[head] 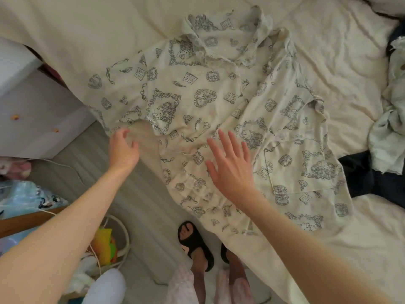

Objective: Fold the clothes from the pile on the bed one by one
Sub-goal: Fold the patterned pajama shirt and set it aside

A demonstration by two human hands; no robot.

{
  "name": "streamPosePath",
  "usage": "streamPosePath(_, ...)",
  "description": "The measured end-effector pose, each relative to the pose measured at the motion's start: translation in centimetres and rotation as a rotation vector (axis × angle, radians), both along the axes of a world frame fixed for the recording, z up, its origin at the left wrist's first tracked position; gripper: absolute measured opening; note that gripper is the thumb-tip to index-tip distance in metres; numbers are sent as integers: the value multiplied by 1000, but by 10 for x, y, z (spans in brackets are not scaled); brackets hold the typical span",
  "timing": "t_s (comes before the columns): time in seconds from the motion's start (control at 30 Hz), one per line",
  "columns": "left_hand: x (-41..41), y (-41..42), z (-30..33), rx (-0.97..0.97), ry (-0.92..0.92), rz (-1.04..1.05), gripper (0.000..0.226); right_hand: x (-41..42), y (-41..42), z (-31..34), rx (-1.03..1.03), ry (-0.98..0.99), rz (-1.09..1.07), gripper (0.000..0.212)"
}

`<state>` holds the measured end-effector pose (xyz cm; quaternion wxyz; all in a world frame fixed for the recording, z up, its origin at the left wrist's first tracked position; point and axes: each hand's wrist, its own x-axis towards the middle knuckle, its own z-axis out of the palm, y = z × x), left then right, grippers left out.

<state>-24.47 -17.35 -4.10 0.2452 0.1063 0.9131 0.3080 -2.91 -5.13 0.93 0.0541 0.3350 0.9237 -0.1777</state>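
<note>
While the shirt (203, 102) lies spread on the bed (328, 51), flatten first: right hand (230, 165) open, palm down (smoothing), left hand (123, 148) half-curled, empty, by the sleeve edge.

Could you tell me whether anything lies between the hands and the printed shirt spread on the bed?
Nothing visible does. The right hand lies flat over the printed shirt, and the left hand is at its near hem.

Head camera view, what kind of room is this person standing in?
Most likely a home bedroom. A printed pyjama shirt is spread on a bed with a rumpled cream sheet, more clothes are heaped at its right edge, and the person stands beside it in black slippers.
</note>
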Motion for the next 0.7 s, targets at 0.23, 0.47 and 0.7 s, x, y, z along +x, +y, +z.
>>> streamPosePath(0.23,-106,39,-1,-20,321,-171,53,-36,13,-41,-40,-323,111,71)
streamPosePath(0.47,-148,50,4,-139,378,-215,45,-36,18,-50,-73,-380,130,72)
streamPosePath(0.7,-165,-2,-3,-534,117,-483,40,-42,18,-46,-77,-419,129,72)
